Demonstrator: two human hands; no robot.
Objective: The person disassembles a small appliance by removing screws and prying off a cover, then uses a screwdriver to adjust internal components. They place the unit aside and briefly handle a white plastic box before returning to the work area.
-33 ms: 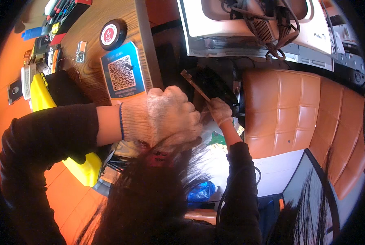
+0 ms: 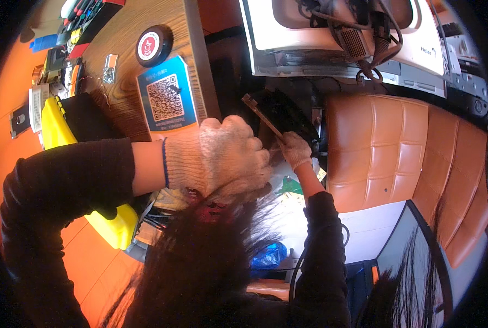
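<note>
My left hand (image 2: pixel 230 156), in a cream knit glove, is curled into a fist beside the edge of the wooden table (image 2: pixel 121 35). Whatever its fingers hold, if anything, is hidden from view. A red object (image 2: pixel 206 210) shows under its wrist, partly covered by dark hair. Farther right, my gloved right hand (image 2: pixel 295 148) is closed round the near end of a thin brownish strip (image 2: pixel 263 116). The strip slants up to the left, in front of a dark object (image 2: pixel 293 112) whose kind I cannot make out.
On the table lie a blue card with a square code (image 2: pixel 167 101) and a round black-rimmed disc (image 2: pixel 152 48). A white appliance (image 2: pixel 266 52) with cables stands ahead, a brown padded seat (image 2: pixel 375 147) to the right. A yellow case (image 2: pixel 55 126) is at left.
The view has shifted very slightly, so the card and table appear a little farther right. Both hands keep their grip and place.
</note>
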